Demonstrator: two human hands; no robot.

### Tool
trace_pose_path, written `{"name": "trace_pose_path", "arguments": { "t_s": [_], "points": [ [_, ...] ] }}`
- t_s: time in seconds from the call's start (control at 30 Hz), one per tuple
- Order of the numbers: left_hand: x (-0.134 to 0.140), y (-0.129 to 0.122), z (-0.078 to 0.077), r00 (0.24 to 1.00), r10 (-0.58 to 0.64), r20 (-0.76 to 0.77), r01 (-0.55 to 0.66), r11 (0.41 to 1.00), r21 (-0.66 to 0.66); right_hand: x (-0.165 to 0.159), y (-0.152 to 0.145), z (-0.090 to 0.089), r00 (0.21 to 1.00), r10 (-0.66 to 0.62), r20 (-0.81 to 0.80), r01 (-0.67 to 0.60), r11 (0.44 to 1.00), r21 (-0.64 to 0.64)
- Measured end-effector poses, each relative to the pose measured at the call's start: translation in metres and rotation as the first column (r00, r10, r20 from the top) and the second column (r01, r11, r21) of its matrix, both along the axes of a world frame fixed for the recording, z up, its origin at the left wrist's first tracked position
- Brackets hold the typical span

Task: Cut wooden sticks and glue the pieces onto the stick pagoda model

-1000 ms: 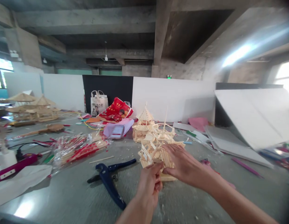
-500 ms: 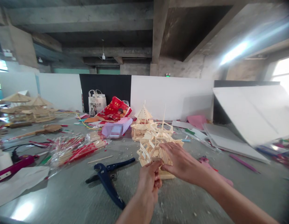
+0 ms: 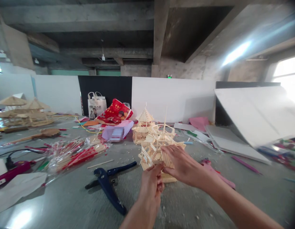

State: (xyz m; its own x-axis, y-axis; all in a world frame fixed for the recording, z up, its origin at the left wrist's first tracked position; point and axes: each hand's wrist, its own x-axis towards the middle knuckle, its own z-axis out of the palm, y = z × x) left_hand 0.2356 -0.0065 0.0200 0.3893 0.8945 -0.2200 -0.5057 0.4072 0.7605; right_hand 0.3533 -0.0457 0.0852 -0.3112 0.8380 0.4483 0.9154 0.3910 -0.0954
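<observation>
A model building made of thin wooden sticks [image 3: 168,132] stands on the grey table in front of me. My left hand [image 3: 152,179] is closed in a pinch at its near edge; the fingertips cover what lies between them. Over the slatted right side of the model, my right hand [image 3: 183,163] grips with bent fingers on top and the thumb low, close to the left fingertips. Behind the model rises a stick pavilion with a pointed roof [image 3: 145,117]. Left of my hands lies a dark blue cutter [image 3: 109,187] with its handles spread.
Bundles of red-tipped sticks in plastic [image 3: 78,154] and a magenta glue gun [image 3: 14,171] lie on the left. Further back are a lilac packet [image 3: 116,132] and a red bag [image 3: 115,113]. A pink cloth-like item [image 3: 219,175] and a purple pen [image 3: 246,164] lie right.
The view has shifted slightly, so everything sits a little further left. Both hands keep the same hold on the model.
</observation>
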Motion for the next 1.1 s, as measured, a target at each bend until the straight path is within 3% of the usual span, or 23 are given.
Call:
{"name": "trace_pose_path", "arguments": {
  "t_s": [0.5,1.1],
  "points": [
    [0.0017,0.0004,0.0026,1.000,0.013,-0.020,-0.014,0.998,-0.067,-0.0009,0.0035,-0.0007,1.000,0.009,0.017,-0.009,1.000,0.015],
    [0.0032,-0.0016,0.0009,0.999,0.036,0.024,-0.034,0.998,-0.045,0.0020,0.0055,-0.0031,0.999,0.005,0.035,-0.005,1.000,-0.001]
  ]
}}
